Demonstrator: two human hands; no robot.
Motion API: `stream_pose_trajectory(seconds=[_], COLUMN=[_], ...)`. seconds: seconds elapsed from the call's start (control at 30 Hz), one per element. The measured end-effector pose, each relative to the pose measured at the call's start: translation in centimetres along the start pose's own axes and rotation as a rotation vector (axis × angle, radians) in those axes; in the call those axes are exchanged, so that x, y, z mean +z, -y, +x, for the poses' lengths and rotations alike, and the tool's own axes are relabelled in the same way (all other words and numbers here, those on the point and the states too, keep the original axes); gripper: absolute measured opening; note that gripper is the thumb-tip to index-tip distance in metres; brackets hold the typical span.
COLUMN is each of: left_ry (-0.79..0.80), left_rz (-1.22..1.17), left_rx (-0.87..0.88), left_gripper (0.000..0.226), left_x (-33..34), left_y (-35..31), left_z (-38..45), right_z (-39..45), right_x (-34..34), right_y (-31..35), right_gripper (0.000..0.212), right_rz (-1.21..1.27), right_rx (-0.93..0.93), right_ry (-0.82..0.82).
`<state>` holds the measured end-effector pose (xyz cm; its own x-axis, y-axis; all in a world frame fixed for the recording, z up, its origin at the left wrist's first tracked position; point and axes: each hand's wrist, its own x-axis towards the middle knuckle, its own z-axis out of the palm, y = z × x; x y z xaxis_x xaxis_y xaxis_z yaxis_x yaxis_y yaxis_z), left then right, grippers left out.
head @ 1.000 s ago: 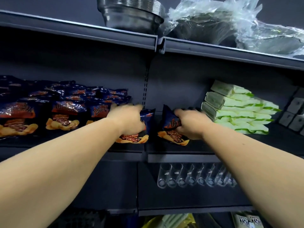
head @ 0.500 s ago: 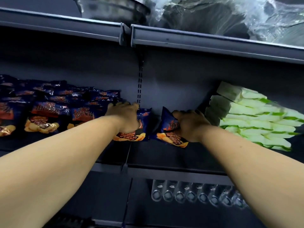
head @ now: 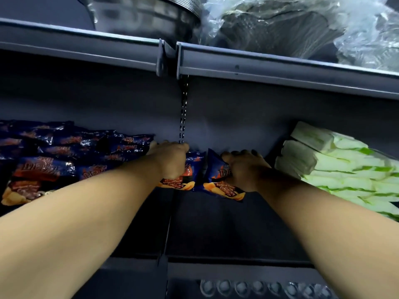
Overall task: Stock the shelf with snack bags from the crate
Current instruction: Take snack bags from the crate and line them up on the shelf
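Note:
Both my arms reach deep into a dark shelf (head: pixel 216 225). My left hand (head: pixel 170 160) grips a dark blue snack bag (head: pixel 185 180) standing at the right end of a row of like bags (head: pixel 54 165). Just right of it, my right hand (head: pixel 244 169) grips a second blue snack bag (head: pixel 218 182), which leans a little leftward. Both bags rest on the shelf floor near the back wall. My fingers are mostly hidden behind the bags. The crate is out of view.
White-and-green packs (head: pixel 341 169) are stacked at the right of the same shelf. The shelf above (head: pixel 259 65) carries stacked metal bowls (head: pixel 146 16) and plastic-wrapped goods (head: pixel 302 24). Clear cups (head: pixel 259 288) lie on the shelf below.
Both hands have pushed their bags further back on the shelf. The view has tilted upward and moved closer, so the lower shelf has dropped toward the bottom edge.

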<state>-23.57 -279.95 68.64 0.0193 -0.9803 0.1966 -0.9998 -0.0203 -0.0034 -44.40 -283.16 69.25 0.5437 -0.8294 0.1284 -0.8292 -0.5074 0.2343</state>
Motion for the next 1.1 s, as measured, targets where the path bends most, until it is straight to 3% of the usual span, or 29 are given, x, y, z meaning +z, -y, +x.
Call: stream_pose_trajectory(seconds=[0.4,0.57,0.7,0.87,1.1], left_ry=[0.040,0.086,0.145,0.230,0.218], left_rz=[0.035,-0.052,0.030,-0.207,-0.056], left_rx=[0.019,-0.044,-0.070,-0.123,-0.121], left_gripper=[0.062,0.066,0.071,0.078,0.084], left_x=[1.0,2.2,1.7,2.1,2.2], left_y=[2.7,3.9,3.5,3.4,3.1], left_z=[4.7,6.2,6.9,8.0,9.3], right_z=[5.7,8.2,10.0,11.1,11.5], right_x=[0.6,1.9,3.5,3.7,3.9], right_y=[0.2,-0.4,-1.1,-1.8,-2.0], right_gripper=[0.074,0.078,0.080,0.074,0.069], right_rz=[0.020,0.015,0.017,-0.006,0.009], right_rx=[-0.003,-0.044,-0.039,-0.063,-0.028], right_ry=[0.016,0.020,0.014,-0.029,-0.043])
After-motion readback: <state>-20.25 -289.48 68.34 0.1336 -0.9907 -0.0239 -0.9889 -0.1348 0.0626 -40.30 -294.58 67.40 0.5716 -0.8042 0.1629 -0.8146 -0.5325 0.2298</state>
